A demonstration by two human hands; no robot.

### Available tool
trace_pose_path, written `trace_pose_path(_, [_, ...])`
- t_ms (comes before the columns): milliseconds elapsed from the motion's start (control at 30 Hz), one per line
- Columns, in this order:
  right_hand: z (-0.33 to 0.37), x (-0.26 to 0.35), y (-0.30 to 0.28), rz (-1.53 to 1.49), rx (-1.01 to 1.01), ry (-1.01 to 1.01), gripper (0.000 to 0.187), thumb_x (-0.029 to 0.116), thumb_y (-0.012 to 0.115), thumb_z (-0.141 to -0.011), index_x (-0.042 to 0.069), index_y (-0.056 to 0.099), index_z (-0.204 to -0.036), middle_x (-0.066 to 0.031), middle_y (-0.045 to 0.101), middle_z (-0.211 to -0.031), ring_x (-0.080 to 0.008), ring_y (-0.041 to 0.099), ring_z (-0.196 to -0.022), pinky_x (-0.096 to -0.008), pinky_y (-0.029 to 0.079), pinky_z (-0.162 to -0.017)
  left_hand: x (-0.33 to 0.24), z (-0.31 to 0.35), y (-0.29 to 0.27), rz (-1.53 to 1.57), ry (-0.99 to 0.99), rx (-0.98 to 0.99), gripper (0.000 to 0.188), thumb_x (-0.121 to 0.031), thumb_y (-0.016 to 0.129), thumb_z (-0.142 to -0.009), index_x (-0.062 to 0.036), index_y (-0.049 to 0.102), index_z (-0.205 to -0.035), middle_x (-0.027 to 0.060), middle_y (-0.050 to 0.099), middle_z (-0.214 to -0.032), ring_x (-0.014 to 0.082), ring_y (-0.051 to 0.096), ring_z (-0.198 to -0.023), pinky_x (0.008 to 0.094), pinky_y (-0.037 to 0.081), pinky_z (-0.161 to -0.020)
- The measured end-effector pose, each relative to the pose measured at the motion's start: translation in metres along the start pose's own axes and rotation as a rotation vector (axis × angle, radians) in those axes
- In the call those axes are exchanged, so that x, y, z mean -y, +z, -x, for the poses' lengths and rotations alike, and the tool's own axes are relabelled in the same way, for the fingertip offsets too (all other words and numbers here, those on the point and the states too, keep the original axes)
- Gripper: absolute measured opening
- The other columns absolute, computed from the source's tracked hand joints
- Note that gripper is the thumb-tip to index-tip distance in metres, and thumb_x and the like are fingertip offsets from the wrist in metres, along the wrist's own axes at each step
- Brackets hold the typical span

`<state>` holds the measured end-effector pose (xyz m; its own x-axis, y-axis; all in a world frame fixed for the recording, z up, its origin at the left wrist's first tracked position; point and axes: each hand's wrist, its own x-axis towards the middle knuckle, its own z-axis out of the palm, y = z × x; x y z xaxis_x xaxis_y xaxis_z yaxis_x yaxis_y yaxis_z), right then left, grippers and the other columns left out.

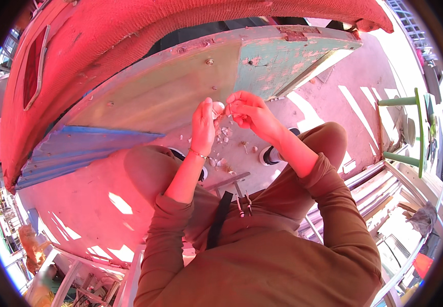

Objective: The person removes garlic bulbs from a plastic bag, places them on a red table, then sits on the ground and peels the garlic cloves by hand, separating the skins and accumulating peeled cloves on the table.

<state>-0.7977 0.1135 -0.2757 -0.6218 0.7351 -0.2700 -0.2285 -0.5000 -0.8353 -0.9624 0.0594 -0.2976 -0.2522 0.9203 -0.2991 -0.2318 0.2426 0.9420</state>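
Note:
My left hand is closed around a pale, rounded garlic bulb, with the thumb up along its side. Close beside it on the right, my right hand has its thumb and fingertips pinched together at the bulb's edge. Whatever lies between those fingertips is too small to make out. Below both hands, pale bits of skin and small pieces are scattered over the floor between my feet.
A metal-edged panel, part tan and part flaking green, stands ahead under a red cloth. Blue corrugated sheeting leans at the left. A green-legged stool lies at the right, near stacked long strips. An orange cat is at the lower left.

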Motion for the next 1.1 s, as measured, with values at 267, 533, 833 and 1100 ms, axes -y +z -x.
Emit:
trace_pose_path(267, [0.033, 0.041, 0.024, 0.358, 0.012, -0.194, 0.014, 0.014, 0.055, -0.105, 0.004, 0.061, -0.112, 0.0029, 0.056, -0.084, -0.0026, 0.041, -0.066, -0.0193, 0.029, -0.055, 0.003, 0.006, -0.002, 0.086, -0.019, 0.067, 0.044, -0.045, 0.046, -0.108, -0.0099, 0.06, -0.086, -0.0041, 0.052, -0.068, 0.0023, 0.038, -0.05, 0.0205, 0.029, -0.045])
trace_pose_path(533, [0.039, 0.217, 0.081, 0.783, -0.362, -1.021, 0.012, 0.009, 0.056, -0.102, 0.0, 0.064, -0.104, 0.0001, 0.059, -0.079, -0.0051, 0.047, -0.068, -0.0227, 0.036, -0.06, 0.019, 0.002, -0.004, 0.074, 0.038, 0.102, 0.047, -0.046, 0.049, -0.107, -0.0069, 0.063, -0.085, -0.0028, 0.057, -0.072, 0.0043, 0.045, -0.061, 0.0228, 0.035, -0.054])
trace_pose_path(833, [-0.012, 0.332, 0.038, 1.576, -0.637, -0.798, 0.022, 0.016, 0.056, -0.102, -0.001, 0.065, -0.113, -0.0064, 0.07, -0.091, -0.0152, 0.066, -0.077, -0.0293, 0.053, -0.072, 0.023, -0.001, -0.006, 0.066, 0.082, 0.119, 0.051, -0.048, 0.049, -0.107, -0.0039, 0.064, -0.085, -0.001, 0.057, -0.072, 0.0062, 0.046, -0.061, 0.0238, 0.036, -0.054])
trace_pose_path(1100, [0.021, 0.329, 0.049, 1.297, -0.678, -0.917, 0.028, 0.018, 0.05, -0.107, -0.003, 0.066, -0.116, -0.0119, 0.071, -0.112, -0.019, 0.07, -0.098, -0.0293, 0.059, -0.073, 0.016, 0.004, -0.003, 0.075, 0.1, 0.154, 0.054, -0.051, 0.048, -0.107, -0.0041, 0.063, -0.085, -0.0013, 0.056, -0.071, 0.0056, 0.046, -0.06, 0.0236, 0.035, -0.054])
